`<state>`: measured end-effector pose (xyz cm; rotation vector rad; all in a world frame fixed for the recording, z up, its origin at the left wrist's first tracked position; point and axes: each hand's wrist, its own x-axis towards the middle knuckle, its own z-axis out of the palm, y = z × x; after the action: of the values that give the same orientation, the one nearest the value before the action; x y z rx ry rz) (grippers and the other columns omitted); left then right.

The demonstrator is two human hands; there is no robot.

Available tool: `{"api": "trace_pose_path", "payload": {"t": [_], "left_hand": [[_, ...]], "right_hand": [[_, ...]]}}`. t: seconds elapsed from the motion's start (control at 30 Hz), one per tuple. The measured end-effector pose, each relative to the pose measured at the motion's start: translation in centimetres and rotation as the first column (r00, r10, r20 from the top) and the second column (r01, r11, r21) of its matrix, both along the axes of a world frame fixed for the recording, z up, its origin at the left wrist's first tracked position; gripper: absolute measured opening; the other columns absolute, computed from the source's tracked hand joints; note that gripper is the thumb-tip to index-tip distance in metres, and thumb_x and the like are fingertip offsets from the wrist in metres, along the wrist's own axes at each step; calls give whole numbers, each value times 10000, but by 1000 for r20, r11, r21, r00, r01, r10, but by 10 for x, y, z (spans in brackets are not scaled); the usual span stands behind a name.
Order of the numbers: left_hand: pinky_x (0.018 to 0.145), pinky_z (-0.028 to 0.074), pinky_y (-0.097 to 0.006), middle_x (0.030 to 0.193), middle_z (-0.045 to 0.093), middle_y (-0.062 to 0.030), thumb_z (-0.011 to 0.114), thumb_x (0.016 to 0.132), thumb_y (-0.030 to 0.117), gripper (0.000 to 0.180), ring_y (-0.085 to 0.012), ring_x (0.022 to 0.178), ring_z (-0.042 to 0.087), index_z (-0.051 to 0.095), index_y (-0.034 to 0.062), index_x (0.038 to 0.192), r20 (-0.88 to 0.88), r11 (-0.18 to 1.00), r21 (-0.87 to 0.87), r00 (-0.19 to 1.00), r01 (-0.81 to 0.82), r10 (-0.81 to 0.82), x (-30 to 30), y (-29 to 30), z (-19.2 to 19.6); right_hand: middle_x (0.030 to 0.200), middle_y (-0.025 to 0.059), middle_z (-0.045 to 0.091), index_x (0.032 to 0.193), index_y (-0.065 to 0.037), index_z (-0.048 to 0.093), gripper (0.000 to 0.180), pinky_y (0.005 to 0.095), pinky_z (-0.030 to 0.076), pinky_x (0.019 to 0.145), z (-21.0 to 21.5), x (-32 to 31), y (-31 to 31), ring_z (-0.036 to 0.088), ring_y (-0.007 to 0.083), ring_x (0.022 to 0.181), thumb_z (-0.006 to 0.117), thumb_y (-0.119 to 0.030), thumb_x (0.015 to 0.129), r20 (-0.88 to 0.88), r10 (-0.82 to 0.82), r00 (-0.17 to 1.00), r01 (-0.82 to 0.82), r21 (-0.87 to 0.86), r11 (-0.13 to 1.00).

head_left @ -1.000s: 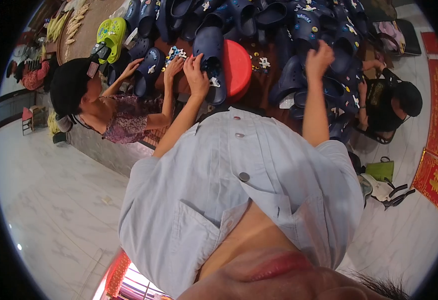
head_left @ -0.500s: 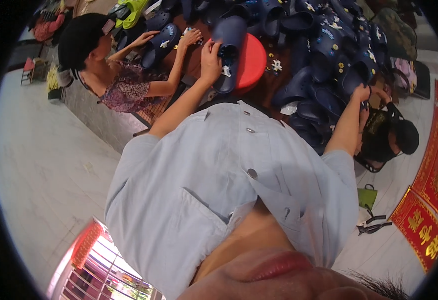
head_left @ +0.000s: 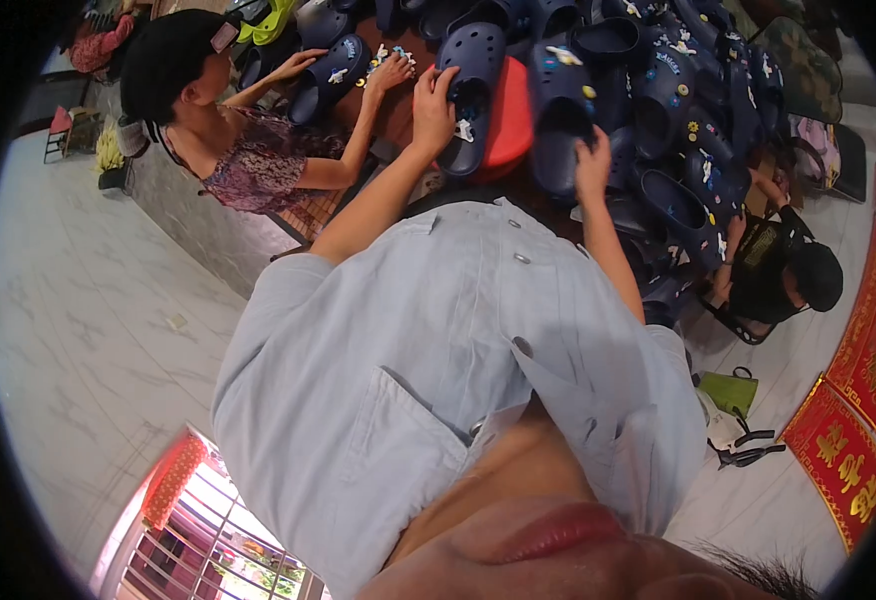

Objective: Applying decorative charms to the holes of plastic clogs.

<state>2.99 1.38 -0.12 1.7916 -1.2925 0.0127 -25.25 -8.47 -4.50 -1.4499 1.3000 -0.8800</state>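
Observation:
My left hand [head_left: 434, 98] grips the side of a navy clog [head_left: 473, 70] that stands on end against a red round piece [head_left: 510, 125]. A small white charm [head_left: 465, 130] sits on this clog near my fingers. My right hand [head_left: 591, 160] holds the lower end of a second navy clog [head_left: 556, 95] with coloured charms, just right of the first. Both arms reach up from my light blue shirt [head_left: 438, 340] to a table heaped with navy clogs [head_left: 688, 120].
A person in a patterned top [head_left: 258, 165] leans in at the left, with hands on a clog [head_left: 333, 70] and on loose charms [head_left: 390, 62]. Another person in black with a cap [head_left: 803, 275] sits low at the right. A green bag [head_left: 730, 388] and red mats [head_left: 848, 440] lie on the floor.
My right hand has come in from the far right of the pile to the clog beside the red piece. My left hand stays on its clog. The view has tilted.

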Motion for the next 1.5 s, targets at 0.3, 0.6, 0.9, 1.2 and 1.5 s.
{"api": "trace_pose_path", "payload": {"t": [0.3, 0.6, 0.9, 1.2, 1.5], "left_hand": [[988, 398, -433, 1197, 484, -202, 589, 676, -98, 649, -391, 1131, 477, 528, 121, 1284, -10, 999, 12, 999, 39, -38, 7, 5, 1], [1002, 345, -523, 1185, 526, -145, 728, 727, 284, 513, -390, 1248, 398, 599, 189, 1214, 292, 978, 15, 934, 210, -205, 4, -13, 45], [939, 351, -554, 1226, 504, -193, 777, 673, 391, 677, -410, 1250, 395, 554, 190, 1280, 468, 918, 336, 808, 210, -357, -25, -52, 37], [928, 385, -565, 1162, 538, -169, 673, 751, 238, 517, -400, 1161, 487, 572, 83, 1233, 528, 949, 298, 811, 101, -252, -42, -51, 34], [930, 387, -576, 1136, 550, -171, 625, 775, 207, 461, -409, 1146, 503, 583, 64, 1212, 534, 962, 262, 819, 74, -209, -43, -50, 30]], "right_hand": [[1299, 270, 525, 1379, -44, 386, 604, 434, 392, 1013, 15, 56, 42, 516, 391, 1214, 641, -280, 885, -245, 109, 963, -118, -22, 993], [804, 82, 636, 1131, -51, 549, 462, 313, 490, 677, 24, 35, 5, 598, 159, 697, 607, -457, 920, -87, 53, 995, -54, -8, 998], [910, 285, 654, 911, -16, 568, 644, 508, 466, 801, 48, 79, -41, 615, 475, 926, 567, -655, 829, -510, 111, 853, -106, 39, 994], [888, 272, 646, 963, -33, 521, 211, 534, 481, 755, 45, 78, -35, 613, 480, 881, 549, -240, 936, -429, 67, 901, -173, -213, 962], [680, 47, 583, 947, -49, 585, 166, 257, 443, 484, 38, 64, -28, 544, 105, 535, 504, -193, 962, -9, 86, 996, -86, 27, 996]]}}
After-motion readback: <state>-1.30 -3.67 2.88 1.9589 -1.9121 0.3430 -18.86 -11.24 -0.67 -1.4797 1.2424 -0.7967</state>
